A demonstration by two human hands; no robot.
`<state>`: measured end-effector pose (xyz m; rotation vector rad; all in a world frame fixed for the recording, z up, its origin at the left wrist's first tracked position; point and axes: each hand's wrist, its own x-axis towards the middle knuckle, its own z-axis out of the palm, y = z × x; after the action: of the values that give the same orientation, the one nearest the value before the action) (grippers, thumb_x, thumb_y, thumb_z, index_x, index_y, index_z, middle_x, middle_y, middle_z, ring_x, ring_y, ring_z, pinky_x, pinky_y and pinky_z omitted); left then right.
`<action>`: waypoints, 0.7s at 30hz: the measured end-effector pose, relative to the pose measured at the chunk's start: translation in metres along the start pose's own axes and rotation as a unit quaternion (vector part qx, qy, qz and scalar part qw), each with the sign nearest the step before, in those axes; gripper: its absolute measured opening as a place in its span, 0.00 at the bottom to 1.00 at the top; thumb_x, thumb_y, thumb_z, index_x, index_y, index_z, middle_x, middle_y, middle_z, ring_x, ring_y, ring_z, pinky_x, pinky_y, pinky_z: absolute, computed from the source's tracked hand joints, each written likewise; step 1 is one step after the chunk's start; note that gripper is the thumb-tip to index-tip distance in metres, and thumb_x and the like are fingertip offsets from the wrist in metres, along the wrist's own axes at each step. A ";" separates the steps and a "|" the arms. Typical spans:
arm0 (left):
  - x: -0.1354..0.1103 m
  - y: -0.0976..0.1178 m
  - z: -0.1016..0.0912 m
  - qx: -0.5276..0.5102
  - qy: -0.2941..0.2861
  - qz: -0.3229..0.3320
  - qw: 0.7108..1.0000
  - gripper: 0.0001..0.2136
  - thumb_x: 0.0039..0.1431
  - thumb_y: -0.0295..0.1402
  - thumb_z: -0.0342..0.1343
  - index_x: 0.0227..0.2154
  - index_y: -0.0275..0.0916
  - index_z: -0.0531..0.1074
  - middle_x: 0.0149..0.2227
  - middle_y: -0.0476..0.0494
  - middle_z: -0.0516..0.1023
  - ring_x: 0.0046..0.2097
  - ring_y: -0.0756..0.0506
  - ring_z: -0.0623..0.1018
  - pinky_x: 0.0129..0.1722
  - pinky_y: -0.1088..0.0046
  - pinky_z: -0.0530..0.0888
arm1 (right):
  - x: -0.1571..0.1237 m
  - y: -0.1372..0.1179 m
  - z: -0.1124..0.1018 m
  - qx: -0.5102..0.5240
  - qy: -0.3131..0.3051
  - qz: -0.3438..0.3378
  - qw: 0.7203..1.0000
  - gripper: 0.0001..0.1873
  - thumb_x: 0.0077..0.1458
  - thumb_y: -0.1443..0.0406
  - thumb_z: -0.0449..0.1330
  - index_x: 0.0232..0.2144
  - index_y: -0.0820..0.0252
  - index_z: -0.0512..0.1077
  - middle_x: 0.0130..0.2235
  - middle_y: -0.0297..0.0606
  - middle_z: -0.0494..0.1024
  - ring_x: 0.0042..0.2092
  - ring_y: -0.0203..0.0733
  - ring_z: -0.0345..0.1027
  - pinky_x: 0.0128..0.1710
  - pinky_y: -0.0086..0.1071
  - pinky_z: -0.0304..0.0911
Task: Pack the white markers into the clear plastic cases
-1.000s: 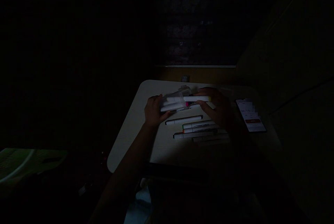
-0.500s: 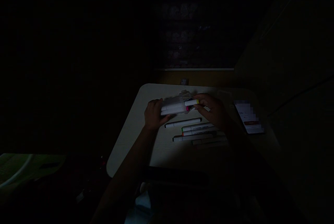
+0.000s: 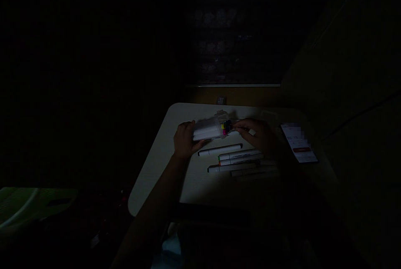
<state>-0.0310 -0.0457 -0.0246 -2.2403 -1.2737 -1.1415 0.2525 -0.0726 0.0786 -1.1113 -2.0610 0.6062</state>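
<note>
My left hand (image 3: 184, 138) is wrapped round a clear plastic marker case (image 3: 206, 128) lying on its side, its open end facing right. White marker barrels show through its wall. At the mouth, yellow, pink and dark marker ends (image 3: 226, 127) stick out. My right hand (image 3: 252, 133) is just right of these ends, thumb and fingers pinched close to the dark ones; what they hold, if anything, is too dark to see. Below lie several loose white markers: one with dark ends (image 3: 219, 149), a green-ended one (image 3: 239, 153), an orange-ended one (image 3: 241, 160), others in shadow.
The pale table (image 3: 156, 166) has rounded corners. A lit phone (image 3: 299, 143) lies on its right side. A small object (image 3: 221, 100) is beyond the table's far edge. A green surface (image 3: 34, 206) shows at lower left. The surroundings are very dark.
The yellow-ended marker that my right hand held at the case's mouth is now inside, only its end showing. My right hand has shifted slightly down; my left hand stays on the case.
</note>
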 end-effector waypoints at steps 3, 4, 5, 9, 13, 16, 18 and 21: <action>0.000 0.000 0.000 0.008 -0.006 -0.009 1.000 0.35 0.53 0.57 0.48 0.56 0.34 0.61 0.45 0.33 0.72 0.46 0.37 0.71 0.43 0.59 0.71 | -0.001 0.009 -0.002 -0.025 -0.057 0.026 0.998 0.12 0.56 0.65 0.54 0.40 0.61 0.75 0.37 0.40 0.80 0.37 0.38 0.73 0.34 0.30 0.66; 0.000 0.000 0.000 0.009 -0.007 -0.012 1.000 0.35 0.52 0.57 0.48 0.56 0.34 0.61 0.46 0.33 0.72 0.46 0.37 0.71 0.43 0.59 0.71 | -0.002 0.013 -0.002 -0.040 -0.084 0.040 0.995 0.12 0.56 0.66 0.55 0.40 0.61 0.75 0.37 0.40 0.80 0.36 0.38 0.73 0.34 0.30 0.65; 0.001 0.001 0.000 0.009 -0.007 -0.014 1.000 0.36 0.52 0.58 0.48 0.55 0.35 0.61 0.45 0.33 0.72 0.46 0.37 0.72 0.43 0.59 0.71 | -0.003 0.017 -0.001 -0.058 -0.113 0.056 0.990 0.12 0.55 0.67 0.56 0.40 0.61 0.75 0.36 0.40 0.80 0.36 0.39 0.73 0.34 0.30 0.65; 0.002 0.002 -0.002 0.005 -0.003 -0.013 1.000 0.36 0.53 0.58 0.47 0.55 0.34 0.62 0.45 0.33 0.72 0.46 0.37 0.72 0.42 0.60 0.72 | -0.005 0.029 0.008 -0.123 -0.191 0.096 0.969 0.12 0.53 0.69 0.57 0.40 0.63 0.75 0.38 0.43 0.80 0.38 0.41 0.73 0.38 0.31 0.66; 0.002 0.003 -0.002 -0.002 -0.013 -0.023 1.000 0.36 0.52 0.58 0.47 0.55 0.33 0.62 0.45 0.32 0.72 0.46 0.37 0.72 0.43 0.59 0.71 | -0.005 0.029 0.017 -0.160 -0.219 0.114 0.956 0.13 0.53 0.70 0.57 0.41 0.64 0.75 0.41 0.45 0.79 0.42 0.42 0.73 0.43 0.33 0.66; 0.001 0.002 -0.001 -0.005 -0.008 -0.024 1.000 0.36 0.52 0.58 0.48 0.54 0.33 0.63 0.45 0.32 0.72 0.46 0.36 0.72 0.43 0.58 0.71 | -0.005 0.030 0.020 -0.168 -0.232 0.120 0.951 0.12 0.50 0.71 0.59 0.40 0.64 0.76 0.41 0.45 0.79 0.41 0.43 0.72 0.42 0.34 0.66; 0.001 0.002 -0.001 -0.009 0.001 -0.019 1.000 0.36 0.53 0.58 0.48 0.55 0.32 0.63 0.45 0.31 0.72 0.46 0.36 0.71 0.43 0.58 0.71 | -0.005 0.034 0.021 -0.172 -0.244 0.119 0.947 0.13 0.48 0.71 0.61 0.39 0.63 0.76 0.40 0.45 0.79 0.40 0.43 0.72 0.40 0.33 0.66; 0.001 0.002 -0.001 -0.011 0.007 -0.011 1.000 0.35 0.54 0.56 0.48 0.55 0.32 0.62 0.45 0.31 0.72 0.47 0.36 0.71 0.42 0.59 0.71 | -0.004 0.040 0.023 -0.177 -0.260 0.112 0.943 0.11 0.47 0.71 0.61 0.36 0.62 0.77 0.38 0.43 0.79 0.39 0.42 0.71 0.38 0.31 0.64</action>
<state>-0.0290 -0.0470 -0.0228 -2.2357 -1.2883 -1.1835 0.2572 -0.0565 0.0355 -1.5356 -2.5892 0.7148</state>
